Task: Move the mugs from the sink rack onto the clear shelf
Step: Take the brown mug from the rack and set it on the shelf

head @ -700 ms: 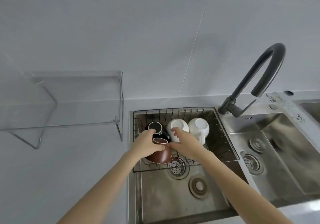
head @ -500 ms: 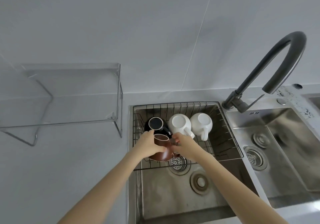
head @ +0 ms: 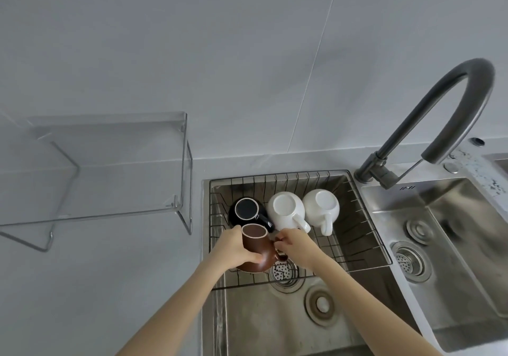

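Left hand (head: 233, 248) is gripping the brown mug (head: 255, 248); right hand (head: 295, 244) is pinching its handle, black mug (head: 246, 211) touching behind in the rack (head: 365, 234).

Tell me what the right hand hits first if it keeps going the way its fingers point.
Likely the brown mug: the right hand points left toward its handle side, fingertips already at or near it; contact is unclear.

L forearm (head: 176, 303): bare, no sleeve | R forearm (head: 365, 298): bare, no sleeve | wrists: no watch/rings

Dark arched faucet (head: 450, 113) between steel basins; drain strainer (head: 411, 261) right basin.
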### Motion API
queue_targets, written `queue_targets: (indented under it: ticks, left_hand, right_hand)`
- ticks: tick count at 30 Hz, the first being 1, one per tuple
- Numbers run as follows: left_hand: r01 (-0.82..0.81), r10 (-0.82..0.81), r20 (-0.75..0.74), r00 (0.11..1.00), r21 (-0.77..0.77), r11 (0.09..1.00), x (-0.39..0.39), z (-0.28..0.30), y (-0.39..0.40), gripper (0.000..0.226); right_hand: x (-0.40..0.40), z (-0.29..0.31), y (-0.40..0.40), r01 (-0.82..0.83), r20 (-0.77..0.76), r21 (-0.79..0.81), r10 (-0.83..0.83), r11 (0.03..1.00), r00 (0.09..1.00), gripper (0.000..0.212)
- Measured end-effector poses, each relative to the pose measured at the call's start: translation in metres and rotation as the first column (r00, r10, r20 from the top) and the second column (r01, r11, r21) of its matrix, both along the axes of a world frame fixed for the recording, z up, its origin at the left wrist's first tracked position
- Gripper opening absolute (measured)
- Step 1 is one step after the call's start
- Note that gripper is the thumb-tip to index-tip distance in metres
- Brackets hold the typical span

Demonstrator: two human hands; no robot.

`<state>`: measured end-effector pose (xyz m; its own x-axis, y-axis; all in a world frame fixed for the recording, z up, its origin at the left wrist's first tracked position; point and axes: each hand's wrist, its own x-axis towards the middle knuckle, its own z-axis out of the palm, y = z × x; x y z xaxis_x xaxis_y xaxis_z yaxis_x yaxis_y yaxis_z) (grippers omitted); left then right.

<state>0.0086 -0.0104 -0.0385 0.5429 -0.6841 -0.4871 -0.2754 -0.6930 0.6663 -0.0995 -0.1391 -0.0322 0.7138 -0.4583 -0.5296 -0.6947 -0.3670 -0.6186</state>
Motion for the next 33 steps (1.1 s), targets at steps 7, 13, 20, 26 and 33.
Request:
queue_targets:
  ticks: [7,13,20,26,33]
  left_hand:
    - [-0.055,0.09,0.162,0.983,-0.209,0.976,0.007,0.064,0.008,0.067]
    - [-0.065,0.169,0.263,0.95,-0.362,0.93,0.025,0.137,0.029,0.065]
    - [-0.085,0.246,0.299,0.922,-0.464,0.882,0.065,0.192,0.083,0.059]
    - [-0.128,0.286,0.301,0.91,-0.451,0.883,0.12,0.202,0.149,0.066]
    - [-0.142,0.264,0.285,0.921,-0.386,0.912,0.193,0.193,0.214,0.067]
  right_hand:
    - [0.004,0.061,0.002,0.004,0.238,-0.09,0.018,0.996,0.971,0.02]
    - [0.021,0.137,0.02,0.036,0.453,-0.186,0.053,0.982,0.89,0.014]
    - [0.068,0.19,0.064,-0.002,0.549,-0.295,0.171,0.955,0.818,0.015]
    - [0.129,0.197,0.124,-0.075,0.564,-0.278,0.226,0.958,0.794,0.015]
    - [0.205,0.178,0.186,-0.112,0.55,-0.267,0.247,0.957,0.798,0.018]
